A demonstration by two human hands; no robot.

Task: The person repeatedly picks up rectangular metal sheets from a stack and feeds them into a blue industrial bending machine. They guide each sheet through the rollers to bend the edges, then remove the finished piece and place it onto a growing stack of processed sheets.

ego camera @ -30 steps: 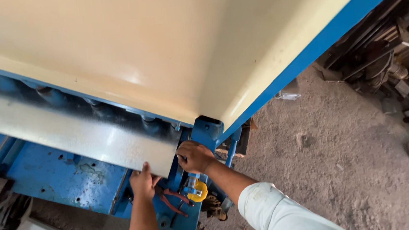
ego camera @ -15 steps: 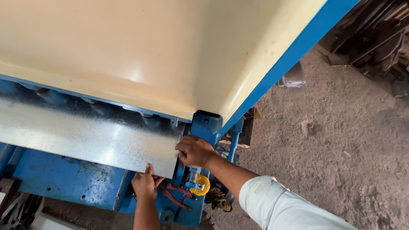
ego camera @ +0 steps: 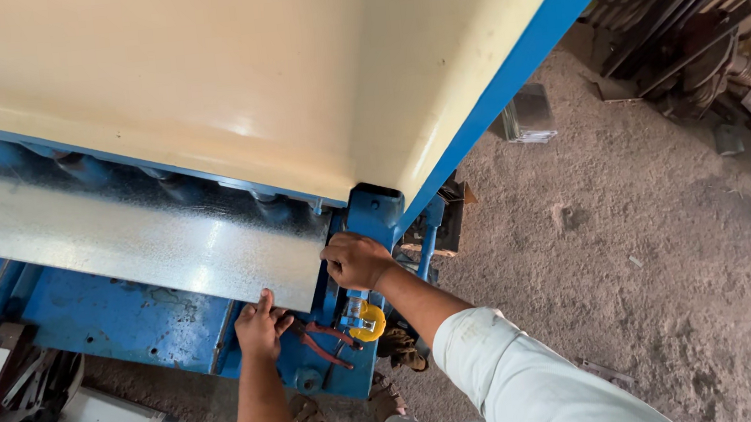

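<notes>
While the left hand (ego camera: 261,326) lies open-fingered on the dull galvanized sheet (ego camera: 121,240) (flat, speckled), the right hand (ego camera: 357,260) – fingers curled – grips the blue frame (ego camera: 376,213).

A metal workshop: a big blue sheet-metal machine (ego camera: 120,318) with a cream housing (ego camera: 223,60) stands on a dusty dirt floor (ego camera: 637,259), scrap metal (ego camera: 698,33) heaped far right.

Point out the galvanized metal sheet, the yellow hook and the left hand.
galvanized metal sheet (ego camera: 121,240), head view, bare middle.
yellow hook (ego camera: 369,320), head view, curved body.
left hand (ego camera: 261,325), head view, back of hand.
</notes>
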